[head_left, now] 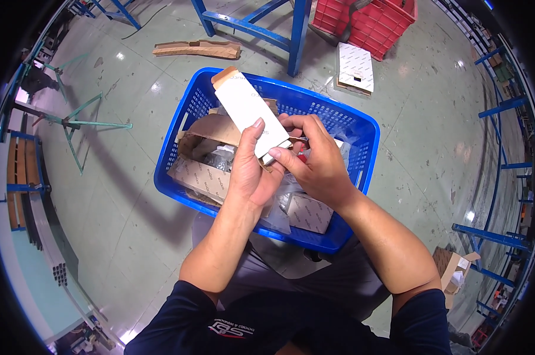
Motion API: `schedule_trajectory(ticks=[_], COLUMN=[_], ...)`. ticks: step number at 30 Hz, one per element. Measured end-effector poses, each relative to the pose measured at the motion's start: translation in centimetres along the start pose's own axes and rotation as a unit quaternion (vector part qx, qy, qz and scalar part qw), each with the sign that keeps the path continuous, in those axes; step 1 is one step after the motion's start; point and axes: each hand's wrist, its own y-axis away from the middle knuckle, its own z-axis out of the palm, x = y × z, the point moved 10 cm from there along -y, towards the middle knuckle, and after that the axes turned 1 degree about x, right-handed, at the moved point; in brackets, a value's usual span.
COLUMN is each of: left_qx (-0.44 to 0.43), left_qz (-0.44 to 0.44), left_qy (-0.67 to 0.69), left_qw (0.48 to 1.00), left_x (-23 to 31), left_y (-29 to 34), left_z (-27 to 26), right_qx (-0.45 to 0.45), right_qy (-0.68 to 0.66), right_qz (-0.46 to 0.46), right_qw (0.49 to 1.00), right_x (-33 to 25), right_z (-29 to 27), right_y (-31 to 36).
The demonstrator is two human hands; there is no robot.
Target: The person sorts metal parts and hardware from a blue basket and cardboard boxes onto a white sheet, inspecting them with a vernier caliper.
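A long, narrow white cardboard box (247,109) is held slantwise over a blue plastic basket (371,154). Its far end stands open with a brown flap raised. My left hand (253,168) is closed round the box's near part, thumb on top. At the near end, my right hand (318,157) pinches the box's edge between thumb and fingers. Something small and red shows behind the right fingers, too hidden to name. Below in the basket lie a printed carton (199,177), a smaller patterned box (309,213) and clear plastic bags (220,158).
Beyond the basket stand a blue metal frame (297,41) and a red crate (368,26). A flat white box (355,66) and a brown cardboard strip (196,49) lie on the floor. Green stand legs (72,125) are at left, an open carton (455,269) at lower right.
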Motion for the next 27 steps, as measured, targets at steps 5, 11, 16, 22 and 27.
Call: schedule_trajectory(ticks=[5,11,16,22,27], left_qx=[0.018,0.032,0.044,0.025,0.063], left_qz=[0.004,0.002,-0.003,-0.033,-0.009], left_qy=[-0.036,-0.028,-0.002,-0.001,-0.008], left_qw=[0.999,0.999,0.999,0.999,0.998], left_x=[-0.3,0.3,0.4,0.5,1.6], left_y=[0.6,0.1,0.6,-0.2,0.1], left_z=[0.2,-1.0,-0.8,-1.5,-1.8], right_qx=[-0.015,-0.048,-0.073,-0.042,0.011], right_qy=[0.017,0.041,0.062,0.049,0.078], right_qz=[0.022,-0.057,0.003,-0.027,0.061], right_qw=[1.000,0.996,0.995,0.998,0.995], right_x=[-0.1,-0.7,0.3,-0.2,0.2], right_z=[-0.3,-1.4,-1.5,-1.6,-1.4], right_y=[-0.3,-0.8,-0.8,-1.0,-1.0])
